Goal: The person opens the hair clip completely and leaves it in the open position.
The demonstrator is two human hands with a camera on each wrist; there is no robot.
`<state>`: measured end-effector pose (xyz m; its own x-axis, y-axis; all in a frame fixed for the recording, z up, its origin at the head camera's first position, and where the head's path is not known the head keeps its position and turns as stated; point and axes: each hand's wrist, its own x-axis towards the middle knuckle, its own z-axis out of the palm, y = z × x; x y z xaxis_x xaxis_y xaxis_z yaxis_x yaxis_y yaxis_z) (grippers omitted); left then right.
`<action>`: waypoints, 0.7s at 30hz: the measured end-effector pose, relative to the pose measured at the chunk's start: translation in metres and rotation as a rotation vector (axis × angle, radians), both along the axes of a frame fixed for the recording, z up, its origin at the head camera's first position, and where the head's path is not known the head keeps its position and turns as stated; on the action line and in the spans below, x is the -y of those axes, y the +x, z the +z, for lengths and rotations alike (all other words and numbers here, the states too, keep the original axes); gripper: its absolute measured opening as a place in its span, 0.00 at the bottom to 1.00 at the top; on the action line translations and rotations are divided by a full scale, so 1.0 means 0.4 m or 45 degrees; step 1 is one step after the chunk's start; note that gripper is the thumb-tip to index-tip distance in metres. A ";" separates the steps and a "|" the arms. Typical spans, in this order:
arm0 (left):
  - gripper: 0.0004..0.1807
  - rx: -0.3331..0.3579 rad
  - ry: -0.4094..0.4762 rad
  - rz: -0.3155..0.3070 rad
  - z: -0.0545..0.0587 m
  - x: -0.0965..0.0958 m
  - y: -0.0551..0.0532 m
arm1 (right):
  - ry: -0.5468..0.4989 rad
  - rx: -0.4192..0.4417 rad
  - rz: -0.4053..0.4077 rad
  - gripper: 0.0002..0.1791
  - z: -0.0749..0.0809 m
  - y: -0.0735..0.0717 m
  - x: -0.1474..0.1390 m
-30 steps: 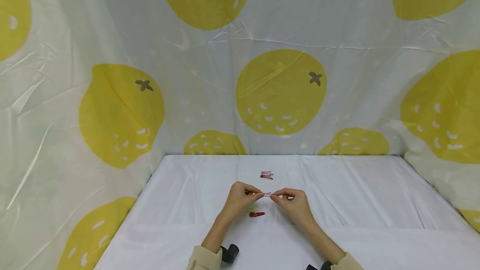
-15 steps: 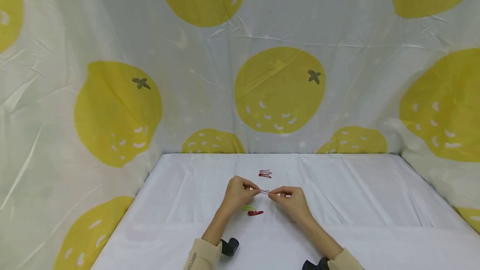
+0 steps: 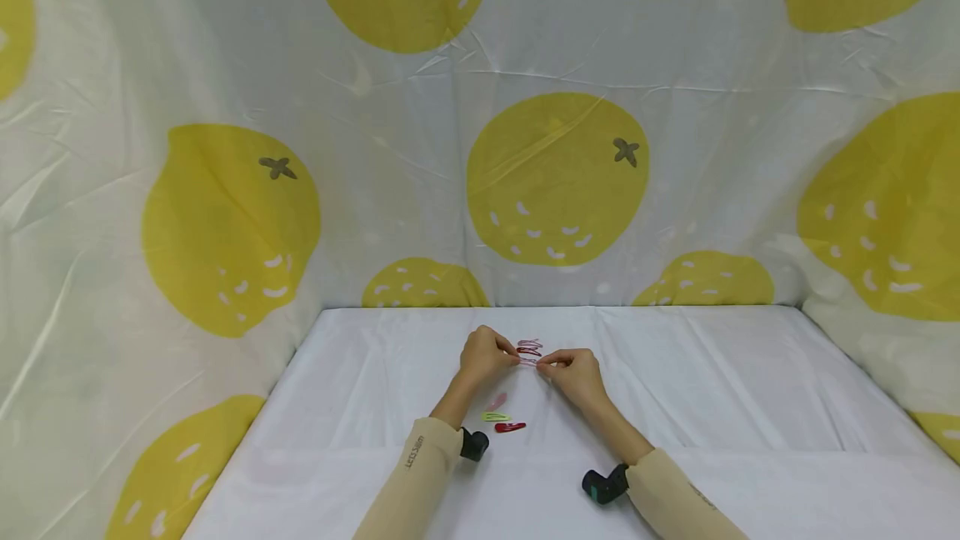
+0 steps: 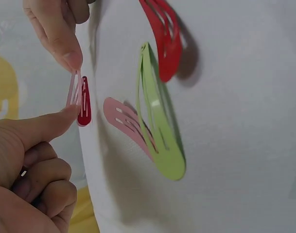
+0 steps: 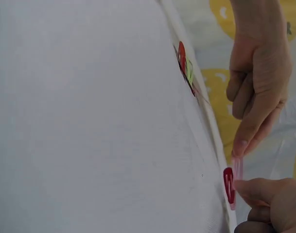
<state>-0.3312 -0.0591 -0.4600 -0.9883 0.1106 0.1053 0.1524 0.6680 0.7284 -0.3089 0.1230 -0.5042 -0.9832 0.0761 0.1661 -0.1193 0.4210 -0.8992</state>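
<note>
A pale pink snap hair clip [image 3: 528,362] is stretched between both hands, near the far pair of clips. My left hand [image 3: 483,355] pinches one end between thumb and forefinger. The other end is held by the thumb and finger of my right hand [image 3: 576,375]. Just beyond lie a red hair clip [image 3: 529,351] and a pink hair clip [image 3: 531,343], side by side. Closer to me rest another pink clip [image 4: 121,114], a light green clip [image 4: 167,155] and a bright red clip [image 4: 169,58]; in the left wrist view, the green one partly covers the pink one.
White cloth [image 3: 697,390] covers the table. A lemon-print curtain [image 3: 405,190] hangs behind it and along the sides. Black wrist devices [image 3: 474,444] sit at both cuffs of the beige sleeves [image 3: 408,482].
Both hands have moved forward with the pink clip, toward the far clips. The nearer pink clip, hidden by the left hand before, now shows. The head view has shifted slightly.
</note>
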 end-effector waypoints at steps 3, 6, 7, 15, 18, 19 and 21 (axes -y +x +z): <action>0.03 0.030 -0.028 0.020 -0.004 -0.001 -0.018 | 0.028 -0.024 0.001 0.03 -0.004 -0.015 0.002; 0.03 0.050 -0.052 0.024 -0.009 -0.001 -0.031 | 0.046 -0.050 -0.001 0.03 -0.005 -0.023 0.004; 0.02 0.056 -0.054 0.024 -0.010 -0.001 -0.034 | 0.051 -0.058 -0.001 0.03 -0.005 -0.025 0.004; 0.03 0.060 -0.075 0.034 -0.015 -0.002 -0.037 | 0.100 -0.067 -0.009 0.03 -0.010 -0.037 0.006; 0.03 0.067 -0.080 0.038 -0.010 0.000 -0.032 | 0.084 -0.045 -0.009 0.03 -0.010 -0.036 0.003; 0.03 0.069 -0.077 0.037 -0.006 0.003 -0.030 | 0.076 -0.038 -0.012 0.02 -0.009 -0.035 0.001; 0.04 0.081 -0.063 0.042 0.002 0.009 -0.024 | 0.051 -0.001 -0.023 0.02 -0.005 -0.032 -0.003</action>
